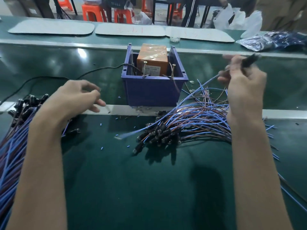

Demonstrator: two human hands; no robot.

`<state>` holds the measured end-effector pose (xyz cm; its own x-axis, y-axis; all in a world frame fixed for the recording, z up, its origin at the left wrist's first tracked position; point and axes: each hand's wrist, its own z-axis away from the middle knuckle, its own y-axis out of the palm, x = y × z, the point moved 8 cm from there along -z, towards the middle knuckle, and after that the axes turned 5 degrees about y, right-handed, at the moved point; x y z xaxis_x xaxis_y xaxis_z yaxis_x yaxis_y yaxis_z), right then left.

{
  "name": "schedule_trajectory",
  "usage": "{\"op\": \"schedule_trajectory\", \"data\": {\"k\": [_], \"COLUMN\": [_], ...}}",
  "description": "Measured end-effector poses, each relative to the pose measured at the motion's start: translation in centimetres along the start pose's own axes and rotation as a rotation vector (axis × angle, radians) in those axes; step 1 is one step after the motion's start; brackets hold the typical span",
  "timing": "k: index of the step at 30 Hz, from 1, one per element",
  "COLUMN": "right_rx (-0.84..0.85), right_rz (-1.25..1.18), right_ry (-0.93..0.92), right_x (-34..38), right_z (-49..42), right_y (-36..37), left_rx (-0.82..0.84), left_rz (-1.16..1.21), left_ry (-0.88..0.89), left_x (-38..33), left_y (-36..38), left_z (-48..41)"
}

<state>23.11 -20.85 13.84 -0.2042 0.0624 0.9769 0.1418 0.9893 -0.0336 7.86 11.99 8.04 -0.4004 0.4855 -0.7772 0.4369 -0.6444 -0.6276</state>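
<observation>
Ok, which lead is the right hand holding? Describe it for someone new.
Start at the blue bin on the green table; right of it the right hand is raised over a loose pile of blue and brown leads. The held lead is the only one lifted off the table, its black tip poking up above that hand.

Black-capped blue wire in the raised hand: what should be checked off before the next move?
1. Right hand grips the black-capped blue wire: ok.
2. Wire lifted free of the tangled blue and brown wire pile: cannot tell, its tail blurs into the pile.
3. Two upright screws at the blue plastic bin uncovered: ok.
4. Left hand free, above the left wire bundle: ok.
5. Wire's far end stripped: cannot tell.
</observation>
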Motion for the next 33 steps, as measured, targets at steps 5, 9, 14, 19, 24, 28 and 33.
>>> {"op": "schedule_trajectory", "data": {"k": [5, 9, 14, 19, 24, 28, 33], "right_rx": [-0.311, -0.334, 0.012, 0.791, 0.833, 0.827, 0.835], "right_rz": [0.148, 0.382, 0.646, 1.147, 1.104, 1.011, 0.991], "right_ry": [-0.392, -0.613, -0.554, -0.124, -0.066, -0.036, -0.033], "right_x": [4.1, 6.4, 4.4, -4.0, -4.8, -4.5, -4.3], "right_z": [1.2, 3.7, 3.2, 5.3, 5.5, 4.9, 4.5], "right_y": [-2.5, -1.2, 2.5, 7.6, 7.9, 6.9, 6.5], "left_rx": [0.070, 0.126, 0.111, 0.013, 0.035, 0.093, 0.144], "left_rz": [-0.312, -0.381, -0.417, -0.504, -0.451, -0.465, -0.523], "left_ry": [-0.131, -0.171, -0.181, -0.088, -0.154, -0.157, -0.158], "left_x": [3.5, 4.7, 6.1, 5.1, 6.2, 6.3, 6.4], "left_y": [0.2, 1.0, 0.1, -1.4, -1.5, -0.4, 0.2], "left_z": [-0.7, -1.0, -0.9, -0.8, -0.9, -1.0, -1.0]}}
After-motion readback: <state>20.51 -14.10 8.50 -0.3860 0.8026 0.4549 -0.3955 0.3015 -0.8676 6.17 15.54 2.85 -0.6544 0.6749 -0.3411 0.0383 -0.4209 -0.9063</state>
